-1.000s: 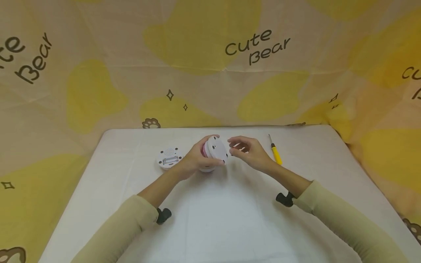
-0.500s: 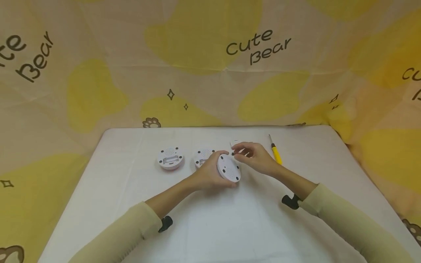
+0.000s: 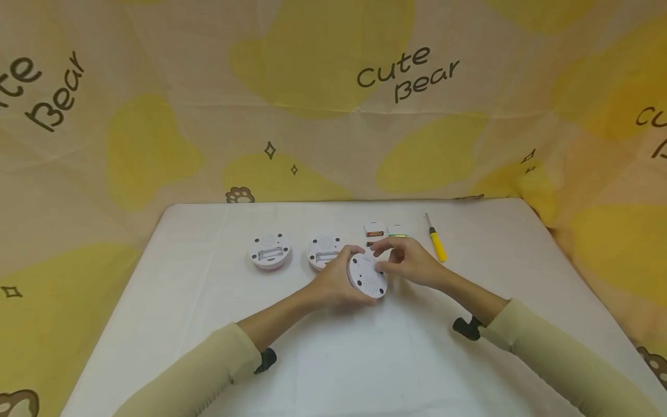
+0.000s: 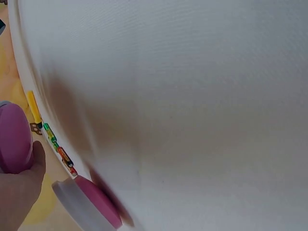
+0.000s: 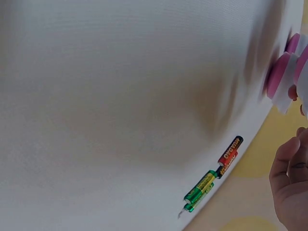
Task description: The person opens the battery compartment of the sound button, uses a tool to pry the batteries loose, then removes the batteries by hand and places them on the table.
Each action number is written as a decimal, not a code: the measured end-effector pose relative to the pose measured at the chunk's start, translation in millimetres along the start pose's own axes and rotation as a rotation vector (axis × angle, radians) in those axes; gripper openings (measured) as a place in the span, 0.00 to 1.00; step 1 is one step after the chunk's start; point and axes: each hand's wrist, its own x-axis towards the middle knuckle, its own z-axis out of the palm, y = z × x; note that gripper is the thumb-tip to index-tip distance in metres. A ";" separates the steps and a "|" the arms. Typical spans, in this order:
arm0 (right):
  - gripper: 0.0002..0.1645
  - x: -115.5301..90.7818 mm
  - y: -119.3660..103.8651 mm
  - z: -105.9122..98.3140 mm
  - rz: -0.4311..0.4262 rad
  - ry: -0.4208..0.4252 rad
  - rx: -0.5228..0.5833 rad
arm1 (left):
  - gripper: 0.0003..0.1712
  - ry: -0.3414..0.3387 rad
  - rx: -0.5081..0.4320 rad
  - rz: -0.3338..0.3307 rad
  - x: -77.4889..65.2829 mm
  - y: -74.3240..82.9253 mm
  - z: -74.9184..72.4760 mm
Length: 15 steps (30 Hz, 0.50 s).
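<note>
My left hand (image 3: 333, 281) grips a round pink-and-white device (image 3: 369, 284) by its rim, tilted so its white underside with dark feet and speaker holes shows. In the left wrist view its pink side (image 4: 15, 137) appears above the thumb. Close to the device's right edge is my right hand (image 3: 411, 262), thumb and fingers loosely bent. Nothing shows between them in the right wrist view, where the hand (image 5: 293, 185) appears just apart from the device. Two similar devices, a left one (image 3: 269, 260) and a nearer one (image 3: 312, 246), lie underside up with uncovered battery compartments.
Behind the hands lie red-and-black batteries (image 5: 231, 151) and green batteries (image 5: 199, 187). Small white covers (image 3: 374, 226) sit beside them. A yellow screwdriver (image 3: 438, 244) lies at the right on the white table (image 3: 333, 359). A patterned cloth (image 3: 333, 145) hangs behind.
My left hand has brought the device down and to the right, turning its underside toward the head camera. The right hand has followed downward, uncovering batteries and covers behind it.
</note>
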 end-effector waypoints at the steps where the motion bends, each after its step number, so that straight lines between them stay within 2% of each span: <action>1: 0.19 -0.2 2.8 0.7 0.000 -0.010 0.011 | 0.55 -0.004 -0.001 -0.001 0.1 -0.8 1.3; 8: 0.18 1.6 38.5 6.3 0.004 -0.111 0.021 | 0.54 -0.026 -0.018 -0.002 1.8 -7.6 11.4; 10: 0.19 0.0 34.1 6.3 0.017 -0.125 0.011 | 0.54 -0.034 -0.041 0.006 -1.0 -3.4 12.0; 15: 0.21 -2.0 33.3 9.8 0.053 -0.132 -0.001 | 0.56 -0.050 -0.067 0.028 -2.7 -5.8 14.8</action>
